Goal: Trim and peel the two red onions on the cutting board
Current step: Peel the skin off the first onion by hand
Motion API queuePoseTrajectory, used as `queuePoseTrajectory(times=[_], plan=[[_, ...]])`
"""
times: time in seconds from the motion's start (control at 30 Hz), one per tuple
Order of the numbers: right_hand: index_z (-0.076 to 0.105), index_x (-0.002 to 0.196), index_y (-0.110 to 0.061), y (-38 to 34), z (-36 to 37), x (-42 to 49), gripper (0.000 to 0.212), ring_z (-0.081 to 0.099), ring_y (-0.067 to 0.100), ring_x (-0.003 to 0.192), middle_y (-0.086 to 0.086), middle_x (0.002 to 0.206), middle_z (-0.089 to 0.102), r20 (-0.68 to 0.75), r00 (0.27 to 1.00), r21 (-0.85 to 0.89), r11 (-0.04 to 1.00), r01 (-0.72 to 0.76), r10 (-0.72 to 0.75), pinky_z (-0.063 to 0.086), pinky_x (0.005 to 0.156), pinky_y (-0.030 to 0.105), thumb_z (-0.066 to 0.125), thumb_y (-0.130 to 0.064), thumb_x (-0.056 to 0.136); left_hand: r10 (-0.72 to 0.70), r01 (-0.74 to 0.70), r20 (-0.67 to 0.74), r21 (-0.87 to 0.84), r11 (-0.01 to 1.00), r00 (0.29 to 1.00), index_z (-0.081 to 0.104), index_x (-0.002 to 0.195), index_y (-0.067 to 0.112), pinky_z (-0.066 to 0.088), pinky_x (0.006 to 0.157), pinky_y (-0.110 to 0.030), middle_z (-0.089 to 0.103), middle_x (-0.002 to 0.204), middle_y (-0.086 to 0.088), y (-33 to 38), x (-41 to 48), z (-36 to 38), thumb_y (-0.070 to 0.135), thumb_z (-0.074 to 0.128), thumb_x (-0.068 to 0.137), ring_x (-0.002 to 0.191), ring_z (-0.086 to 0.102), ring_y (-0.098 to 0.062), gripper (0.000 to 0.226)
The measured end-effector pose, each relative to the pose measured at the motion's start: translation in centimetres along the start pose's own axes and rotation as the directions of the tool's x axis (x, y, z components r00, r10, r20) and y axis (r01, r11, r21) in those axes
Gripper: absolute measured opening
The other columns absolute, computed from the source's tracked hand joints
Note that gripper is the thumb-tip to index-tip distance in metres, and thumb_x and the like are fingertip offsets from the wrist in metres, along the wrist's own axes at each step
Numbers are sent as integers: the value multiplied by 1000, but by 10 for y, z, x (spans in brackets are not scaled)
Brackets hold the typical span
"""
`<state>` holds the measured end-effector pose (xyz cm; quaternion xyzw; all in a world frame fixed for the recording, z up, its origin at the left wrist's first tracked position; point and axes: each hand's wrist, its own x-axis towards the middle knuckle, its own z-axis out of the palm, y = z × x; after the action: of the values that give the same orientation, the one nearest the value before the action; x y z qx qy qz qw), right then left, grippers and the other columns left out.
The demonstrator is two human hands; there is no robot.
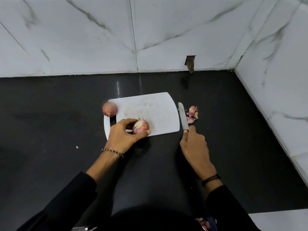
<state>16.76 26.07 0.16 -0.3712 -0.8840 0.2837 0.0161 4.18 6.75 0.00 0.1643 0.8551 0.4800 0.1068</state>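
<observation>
On the dark desk [50,124], a small white speck [77,147] lies well to the left of everything else. The white cutting board [150,109] sits mid-desk, its handle slot at the left end. One red onion [110,109] rests at the board's far left corner, still in its skin and partly overhanging the edge. The left hand [124,135], a beaded bracelet [112,151] on its wrist, has fingers and thumb curled round the second red onion [141,126] at the near edge of the board; that onion shows a pale bared patch on top. The hand covers the near end of the slot. Just off the board's right edge is the knife [183,117], blade pointing away; the right hand [194,145] is wrapped round its hidden handle, one finger stretched forward. Whether the blade touches the desk cannot be told. Pink peel scraps [192,114] lie on the desk just right of the blade. Behind, the marble-tiled wall [100,39] has a rough hole [190,63] near its base
</observation>
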Motion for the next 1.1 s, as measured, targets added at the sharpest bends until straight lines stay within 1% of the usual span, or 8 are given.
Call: queuePoseTrajectory(times=[0.17, 0.3, 0.43, 0.63, 0.77, 0.87, 0.97, 1.1], plan=[[45, 129, -15, -15, 18, 1, 26, 52, 22, 78, 7, 100, 54, -44, 994, -53, 994, 97, -100, 39, 67, 34, 41, -25, 105, -2, 2, -5, -2, 1000, 1000, 68, 115, 21, 54, 79, -14, 68, 107, 12, 1, -1, -2, 48, 88, 64, 96, 64, 0, 61], [44, 127, -18, -25, 27, 3, 26, 55, 21, 86, 7, 111, 46, -32, 991, -86, 988, 129, -132, 44, 68, 32, 48, -25, 103, -14, 13, -40, -10, 1000, 999, 69, 114, 21, 55, 78, -15, 68, 105, 14, 0, -2, -6, 47, 89, 63, 95, 65, 1, 61], [39, 135, -19, -28, 31, 0, 36, 57, 22, 95, 8, 115, 46, 8, 987, -129, 979, 159, -159, 55, 74, 38, 50, -26, 102, -26, 26, -47, -16, 1000, 999, 69, 112, 24, 51, 75, -9, 68, 105, 15, -1, -3, -7, 47, 89, 63, 94, 64, 3, 58], [37, 140, -21, -28, 28, -4, 41, 54, 20, 103, 6, 121, 47, 34, 980, -210, 958, 197, -194, 45, 70, 32, 50, -31, 102, -13, 13, -11, -29, 999, 1000, 69, 116, 21, 53, 76, -11, 67, 108, 13, -1, -7, -5, 45, 90, 62, 97, 64, 0, 63], [39, 138, -21, -28, 25, -4, 40, 53, 20, 106, 6, 123, 49, 47, 976, -222, 950, 219, -214, 51, 75, 32, 51, -33, 102, 13, -13, 12, -20, 1000, 1000, 68, 116, 23, 54, 76, -12, 66, 109, 13, 2, -8, -3, 46, 91, 61, 98, 63, -1, 64], [41, 137, -21, -28, 17, -7, 37, 51, 18, 107, 5, 121, 50, 24, 975, -200, 954, 222, -222, 46, 74, 30, 49, -34, 103, 44, -44, 16, -31, 999, 999, 68, 115, 24, 55, 78, -15, 65, 110, 13, 5, -9, -1, 42, 92, 59, 98, 63, -1, 63], [51, 128, -20, -27, 7, -10, 30, 52, 14, 100, 1, 114, 53, -66, 958, -83, 958, 273, -279, 44, 72, 27, 51, -35, 102, 125, -125, 16, -17, 992, 992, 68, 114, 24, 54, 82, -13, 65, 112, 11, 10, -13, 3, 37, 93, 59, 100, 62, -1, 62], [65, 112, -22, -30, -10, -15, 24, 63, 3, 83, -5, 102, 65, -114, 954, 290, 909, 300, -278, 53, 72, 19, 60, -41, 98, 247, -248, 46, 22, 969, 968, 66, 119, 19, 50, 85, -10, 63, 113, 7, 17, -16, 9, 34, 93, 62, 103, 61, -2, 65]])
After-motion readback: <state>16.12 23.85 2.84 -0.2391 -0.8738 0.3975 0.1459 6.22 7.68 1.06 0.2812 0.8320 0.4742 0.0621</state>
